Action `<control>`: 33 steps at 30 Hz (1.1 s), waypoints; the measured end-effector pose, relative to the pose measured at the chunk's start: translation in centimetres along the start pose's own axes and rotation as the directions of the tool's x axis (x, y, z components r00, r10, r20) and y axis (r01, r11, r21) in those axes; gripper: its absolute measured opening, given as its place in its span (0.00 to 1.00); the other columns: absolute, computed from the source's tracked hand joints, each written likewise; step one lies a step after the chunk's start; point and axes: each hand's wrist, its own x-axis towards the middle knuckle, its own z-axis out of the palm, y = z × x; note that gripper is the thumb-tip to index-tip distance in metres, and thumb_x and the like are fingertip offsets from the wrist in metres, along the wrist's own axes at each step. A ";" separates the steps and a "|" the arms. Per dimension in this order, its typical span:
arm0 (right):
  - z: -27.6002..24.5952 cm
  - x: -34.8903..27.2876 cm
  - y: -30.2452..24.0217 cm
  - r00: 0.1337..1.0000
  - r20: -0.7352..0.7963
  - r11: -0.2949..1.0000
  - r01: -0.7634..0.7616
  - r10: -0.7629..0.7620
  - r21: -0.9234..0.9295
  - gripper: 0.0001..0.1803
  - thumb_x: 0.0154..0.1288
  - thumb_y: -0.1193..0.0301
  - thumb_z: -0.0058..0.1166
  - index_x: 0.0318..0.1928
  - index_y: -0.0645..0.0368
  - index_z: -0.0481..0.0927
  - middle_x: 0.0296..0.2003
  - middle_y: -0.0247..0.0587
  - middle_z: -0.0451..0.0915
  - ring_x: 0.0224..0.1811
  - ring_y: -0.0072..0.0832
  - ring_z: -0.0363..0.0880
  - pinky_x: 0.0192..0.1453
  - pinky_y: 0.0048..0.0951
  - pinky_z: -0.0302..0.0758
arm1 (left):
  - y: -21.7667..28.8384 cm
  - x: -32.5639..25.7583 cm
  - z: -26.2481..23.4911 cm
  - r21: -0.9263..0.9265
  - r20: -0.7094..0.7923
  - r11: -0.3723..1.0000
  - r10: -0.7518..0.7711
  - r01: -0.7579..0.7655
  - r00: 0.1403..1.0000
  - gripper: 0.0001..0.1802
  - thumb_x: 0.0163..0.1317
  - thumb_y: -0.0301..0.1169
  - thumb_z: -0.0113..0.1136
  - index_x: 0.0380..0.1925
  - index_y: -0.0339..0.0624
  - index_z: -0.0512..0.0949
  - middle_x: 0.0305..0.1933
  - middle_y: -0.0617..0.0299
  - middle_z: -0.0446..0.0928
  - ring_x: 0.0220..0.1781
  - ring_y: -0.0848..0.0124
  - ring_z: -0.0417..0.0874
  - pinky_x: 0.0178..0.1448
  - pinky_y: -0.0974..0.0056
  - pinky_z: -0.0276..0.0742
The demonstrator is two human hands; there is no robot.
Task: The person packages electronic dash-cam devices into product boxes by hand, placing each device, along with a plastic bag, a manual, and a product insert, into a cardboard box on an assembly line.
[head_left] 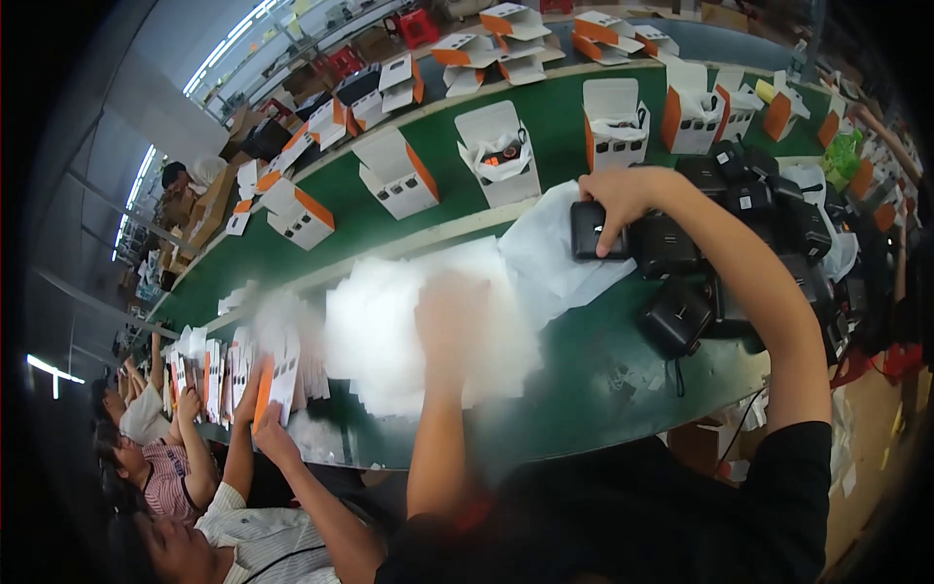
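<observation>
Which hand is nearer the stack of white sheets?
Left. The left hand lies on the stack of white sheets, blurred. The right hand is off to the stack's right, its grip on a black box resting on a loose white sheet.

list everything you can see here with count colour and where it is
black device: one, black, under the right hand on a white sheet
black devices: a heap, black, right end of the table
white sheets: a stack, white, table middle
open boxes: many, white and orange, on the green belt
flat cartons: several, white and orange, held by co-workers at left
table: one, green, in front
left hand: blurred, on the white sheets
right hand: fingers on the black device
</observation>
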 end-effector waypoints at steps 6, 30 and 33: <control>-0.6 -4.3 -4.4 0.884 -0.440 0.983 0.101 -0.158 -0.150 0.43 0.45 0.63 0.78 0.61 0.60 0.69 0.53 0.52 0.77 0.57 0.49 0.77 0.60 0.40 0.74 | 0.3 -0.3 0.4 -0.021 -0.114 0.998 0.052 -0.055 0.992 0.13 0.65 0.40 0.64 0.40 0.42 0.78 0.39 0.55 0.77 0.45 0.54 0.79 0.48 0.52 0.74; 15.5 0.8 -11.9 0.886 -0.421 -0.705 0.423 0.192 0.570 0.25 0.69 0.52 0.63 0.59 0.52 0.77 0.47 0.37 0.85 0.45 0.28 0.86 0.47 0.37 0.84 | 0.0 -1.5 -1.3 -0.732 0.189 0.668 0.008 0.135 0.982 0.06 0.62 0.23 0.68 0.35 0.34 0.79 0.29 0.63 0.78 0.32 0.76 0.76 0.38 0.70 0.73; 13.6 -2.7 -10.7 0.880 -0.462 -0.756 0.375 0.109 0.537 0.33 0.69 0.40 0.55 0.64 0.46 0.75 0.55 0.34 0.83 0.56 0.29 0.83 0.58 0.46 0.79 | 0.3 -1.3 -0.6 -0.531 0.002 0.843 0.101 -0.085 0.995 0.10 0.59 0.29 0.72 0.33 0.33 0.82 0.29 0.57 0.82 0.33 0.75 0.78 0.40 0.68 0.73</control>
